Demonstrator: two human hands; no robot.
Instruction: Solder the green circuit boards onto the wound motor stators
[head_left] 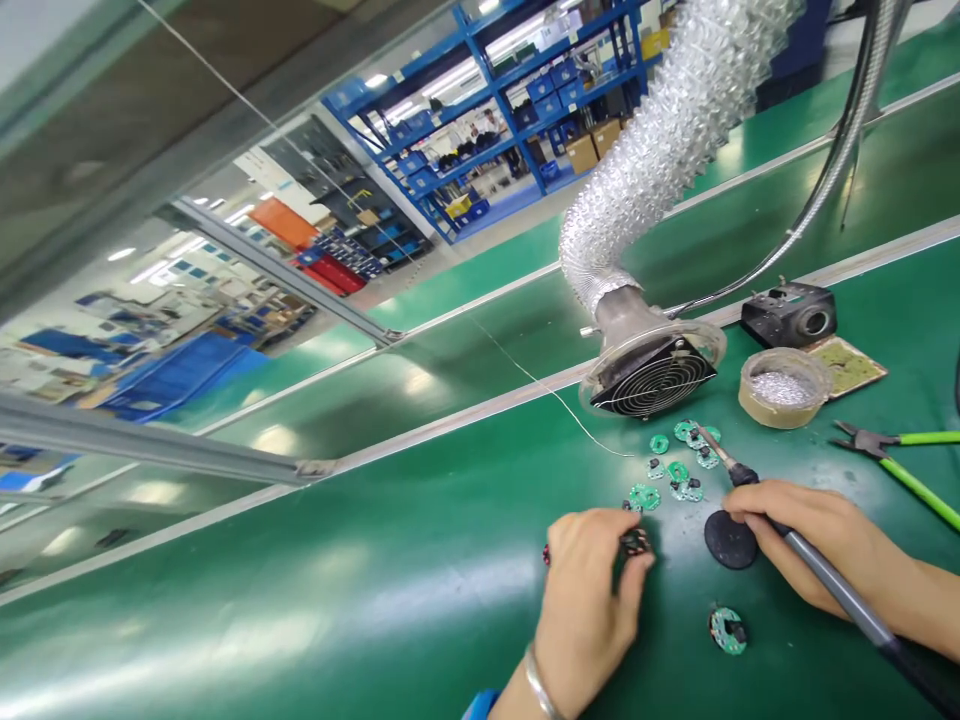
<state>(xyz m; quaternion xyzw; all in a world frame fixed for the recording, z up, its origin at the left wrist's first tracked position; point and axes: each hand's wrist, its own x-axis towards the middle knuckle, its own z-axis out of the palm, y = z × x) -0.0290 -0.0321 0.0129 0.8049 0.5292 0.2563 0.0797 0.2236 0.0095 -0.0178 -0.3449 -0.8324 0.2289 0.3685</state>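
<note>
My right hand point(832, 535) is closed round the grip of a soldering iron point(844, 590). The iron's tip points up and left, over a cluster of small round green circuit boards point(679, 471). My left hand point(589, 580) is curled, thumb and fingers closed on a small dark part with coppery bits point(636, 542); the fingers partly hide it. Just beyond those fingertips lies another green board point(644, 497). A black disc point(727, 542) sits on the bench beside my right fingertips. Nearer to me is a single round circuit board point(727, 630) with a black component.
A fume extraction hood point(652, 375) on a ribbed silver duct point(660, 140) hangs over the green bench. A tub of metal shavings point(784, 390), a yellowish sponge point(847, 365), a black iron stand point(791, 312) and green-handled cutters point(874, 442) lie right. A thin wire point(555, 395) dangles nearby.
</note>
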